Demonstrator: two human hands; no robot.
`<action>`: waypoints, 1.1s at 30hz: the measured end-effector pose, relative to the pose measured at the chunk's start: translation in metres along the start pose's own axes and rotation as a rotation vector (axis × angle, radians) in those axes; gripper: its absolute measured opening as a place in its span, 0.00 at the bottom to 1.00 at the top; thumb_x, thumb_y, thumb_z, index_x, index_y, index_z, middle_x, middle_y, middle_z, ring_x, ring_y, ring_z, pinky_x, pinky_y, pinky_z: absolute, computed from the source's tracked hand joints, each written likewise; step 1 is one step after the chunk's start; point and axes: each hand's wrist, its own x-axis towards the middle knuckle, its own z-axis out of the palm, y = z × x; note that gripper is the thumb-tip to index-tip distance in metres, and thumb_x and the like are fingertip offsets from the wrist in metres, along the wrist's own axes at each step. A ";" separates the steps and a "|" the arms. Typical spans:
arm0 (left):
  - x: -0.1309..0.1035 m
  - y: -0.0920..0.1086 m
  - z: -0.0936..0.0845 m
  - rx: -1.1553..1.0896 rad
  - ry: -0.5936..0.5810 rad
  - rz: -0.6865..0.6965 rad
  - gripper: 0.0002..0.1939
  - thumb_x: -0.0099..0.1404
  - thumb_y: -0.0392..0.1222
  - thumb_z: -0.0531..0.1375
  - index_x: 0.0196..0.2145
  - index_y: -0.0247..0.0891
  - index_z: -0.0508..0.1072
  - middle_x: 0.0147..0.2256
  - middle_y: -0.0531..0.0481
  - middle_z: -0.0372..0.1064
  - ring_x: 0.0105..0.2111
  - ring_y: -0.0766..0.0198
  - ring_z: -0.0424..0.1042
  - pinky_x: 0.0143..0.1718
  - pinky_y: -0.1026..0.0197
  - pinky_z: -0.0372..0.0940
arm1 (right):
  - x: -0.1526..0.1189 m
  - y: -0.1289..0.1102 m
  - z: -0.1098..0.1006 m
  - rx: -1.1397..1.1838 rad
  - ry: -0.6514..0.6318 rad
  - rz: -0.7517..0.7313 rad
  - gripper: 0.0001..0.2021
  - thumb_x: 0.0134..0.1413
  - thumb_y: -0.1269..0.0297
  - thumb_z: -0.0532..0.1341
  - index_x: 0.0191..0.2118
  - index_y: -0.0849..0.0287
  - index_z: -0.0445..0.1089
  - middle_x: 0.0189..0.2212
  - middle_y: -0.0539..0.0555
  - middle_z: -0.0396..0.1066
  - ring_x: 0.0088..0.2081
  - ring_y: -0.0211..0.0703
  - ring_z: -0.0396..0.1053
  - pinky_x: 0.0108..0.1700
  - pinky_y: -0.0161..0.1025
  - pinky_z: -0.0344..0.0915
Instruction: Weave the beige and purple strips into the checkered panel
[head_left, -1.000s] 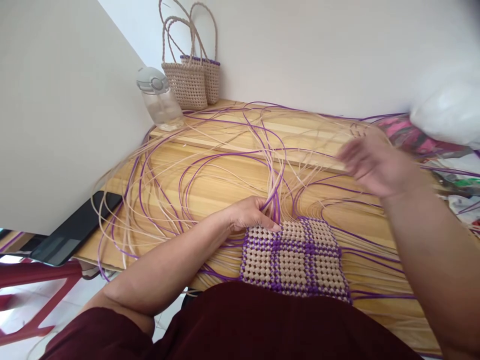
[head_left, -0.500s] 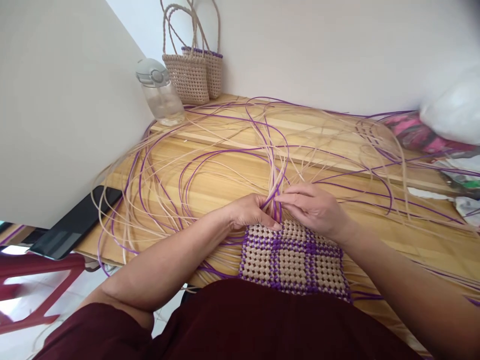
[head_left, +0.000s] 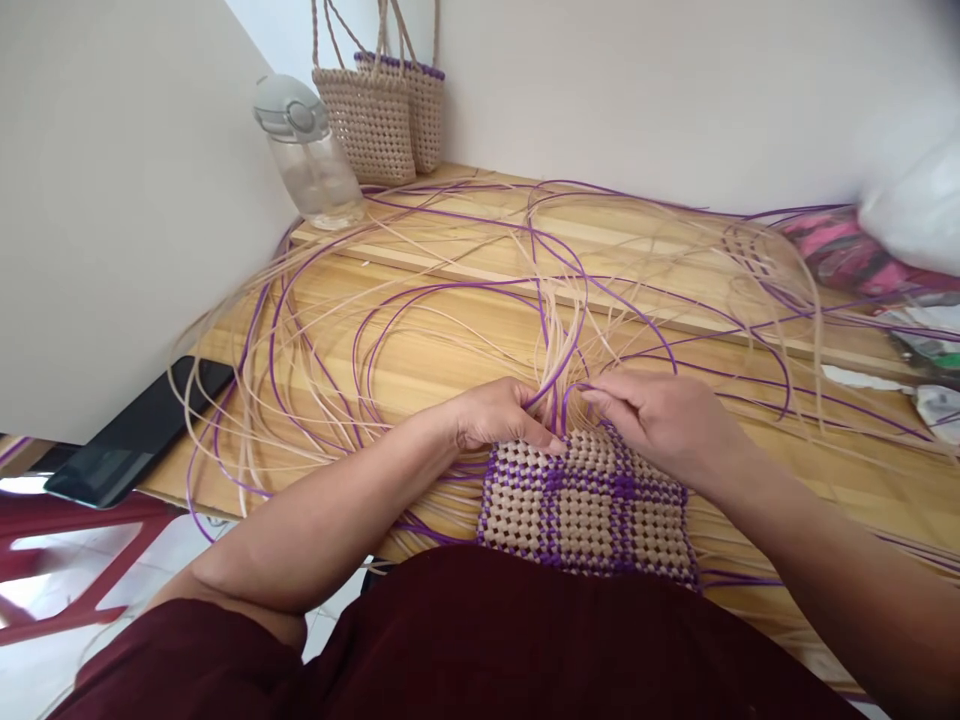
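There's the worktop [head_left: 412, 380], your shirt [head_left: 540, 640] at its near side, and right up against that the mat [head_left: 585, 510]: light, springy by the look, probably best held where the weave is tight. Your left hand [head_left: 499, 415] has its grip closed on strands [head_left: 559, 335] at the mat's far edge; your right hand [head_left: 667, 415], fingertips pinched together, has one purple strand [head_left: 577, 387], likely smooth and slippery.

Diffuse light, faint sheen on phone [head_left: 139, 432], dark upper-right corner, hazy right edge

head camera | single view | faces forward and down | woven panel [head_left: 585, 515] close, low centre | wall [head_left: 637, 95] beyond
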 end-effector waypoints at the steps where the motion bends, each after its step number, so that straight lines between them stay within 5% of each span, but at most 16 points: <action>1: -0.001 0.000 0.003 -0.020 0.021 -0.013 0.13 0.42 0.37 0.72 0.27 0.31 0.77 0.25 0.51 0.73 0.24 0.68 0.68 0.30 0.63 0.63 | -0.004 -0.002 0.000 -0.026 -0.069 -0.006 0.17 0.66 0.61 0.48 0.45 0.58 0.73 0.36 0.56 0.76 0.36 0.46 0.72 0.37 0.42 0.63; 5: -0.004 0.004 0.010 -0.077 0.019 -0.035 0.13 0.42 0.35 0.71 0.29 0.31 0.78 0.25 0.51 0.73 0.24 0.68 0.69 0.30 0.64 0.63 | -0.016 -0.013 -0.006 0.057 -0.232 0.015 0.19 0.66 0.63 0.46 0.52 0.60 0.70 0.36 0.58 0.75 0.35 0.46 0.73 0.37 0.42 0.66; 8: -0.005 0.005 0.012 -0.116 0.031 -0.015 0.13 0.43 0.36 0.71 0.30 0.30 0.78 0.26 0.51 0.74 0.25 0.69 0.69 0.32 0.64 0.63 | -0.020 -0.024 -0.008 0.423 -0.369 0.187 0.19 0.68 0.60 0.46 0.56 0.55 0.66 0.31 0.53 0.75 0.28 0.40 0.73 0.30 0.36 0.67; 11: -0.005 0.003 0.015 -0.147 0.063 0.001 0.14 0.44 0.39 0.72 0.29 0.30 0.77 0.25 0.51 0.73 0.24 0.69 0.68 0.31 0.64 0.62 | -0.022 -0.035 -0.002 0.814 -0.480 0.390 0.23 0.68 0.59 0.45 0.66 0.54 0.53 0.27 0.51 0.74 0.24 0.37 0.73 0.25 0.33 0.68; 16: -0.004 -0.002 0.022 -0.146 0.116 0.027 0.16 0.42 0.40 0.73 0.29 0.31 0.77 0.25 0.52 0.72 0.25 0.69 0.68 0.31 0.64 0.62 | -0.033 -0.048 0.013 1.049 -0.518 0.510 0.33 0.68 0.58 0.47 0.71 0.54 0.31 0.30 0.53 0.75 0.28 0.40 0.75 0.29 0.37 0.73; 18: -0.003 -0.004 0.024 -0.099 0.157 0.066 0.16 0.42 0.40 0.72 0.29 0.32 0.77 0.25 0.54 0.70 0.24 0.70 0.66 0.29 0.65 0.60 | -0.035 -0.046 0.010 0.972 -0.513 0.434 0.33 0.68 0.58 0.48 0.71 0.56 0.33 0.32 0.54 0.76 0.30 0.41 0.76 0.32 0.38 0.73; 20: -0.002 -0.005 0.025 -0.032 0.180 0.096 0.15 0.45 0.41 0.71 0.30 0.32 0.76 0.24 0.56 0.67 0.23 0.71 0.63 0.27 0.65 0.57 | -0.030 -0.038 0.001 0.700 -0.441 0.294 0.29 0.66 0.58 0.51 0.69 0.57 0.48 0.31 0.54 0.76 0.30 0.41 0.74 0.33 0.38 0.70; 24: -0.001 -0.006 0.023 0.070 0.212 0.111 0.15 0.46 0.44 0.71 0.26 0.32 0.73 0.21 0.58 0.60 0.21 0.73 0.57 0.25 0.65 0.51 | -0.005 -0.015 -0.018 0.228 -0.089 0.014 0.14 0.62 0.62 0.55 0.49 0.52 0.74 0.31 0.52 0.76 0.30 0.40 0.72 0.35 0.38 0.65; 28: 0.001 -0.006 0.022 0.080 0.203 0.140 0.17 0.45 0.45 0.72 0.25 0.33 0.70 0.21 0.59 0.58 0.22 0.74 0.54 0.25 0.65 0.49 | 0.017 0.000 -0.011 0.248 -0.023 -0.284 0.16 0.60 0.72 0.53 0.46 0.52 0.75 0.39 0.52 0.74 0.39 0.39 0.71 0.42 0.37 0.65; 33: 0.002 -0.007 0.021 0.049 0.179 0.152 0.18 0.44 0.46 0.72 0.24 0.33 0.69 0.20 0.59 0.57 0.22 0.74 0.53 0.25 0.65 0.48 | 0.024 0.011 0.005 0.139 0.030 -0.355 0.12 0.62 0.70 0.55 0.45 0.56 0.75 0.40 0.56 0.72 0.42 0.41 0.68 0.44 0.38 0.64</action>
